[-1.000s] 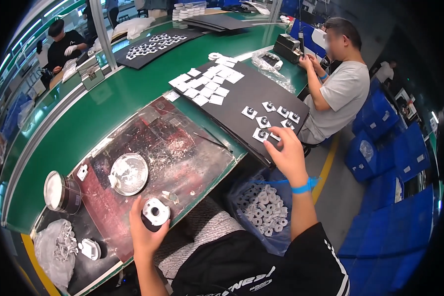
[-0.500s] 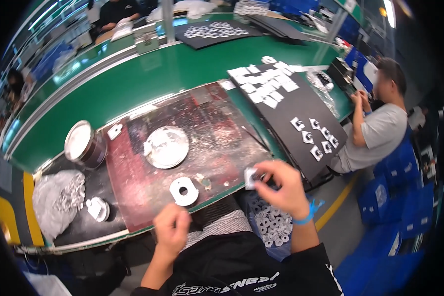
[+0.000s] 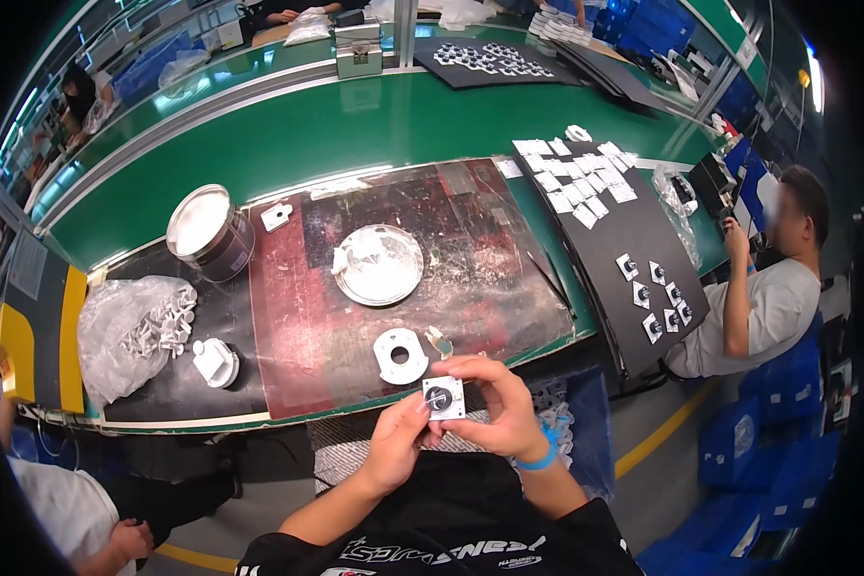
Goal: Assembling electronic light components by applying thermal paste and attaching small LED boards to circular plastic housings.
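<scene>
A small square white plate with a round black centre is held in front of my body, just off the bench's near edge. My left hand pinches its lower left side. My right hand, with a blue band at the wrist, grips it from the right, thumb and fingers around the edge. Just beyond my hands lies a white disc-shaped part with a central hole. A small greenish scrap sits beside that disc.
A round, shallow white-smeared dish, a large can, a plastic bag of white parts and a white block-like part stand on the bench. To the right, a black board carries several white plates. A co-worker sits beyond it.
My right hand has brought the white plate leftward from above the bag of parts to my middle. My left hand has moved right and taken hold too. The view has shifted.
</scene>
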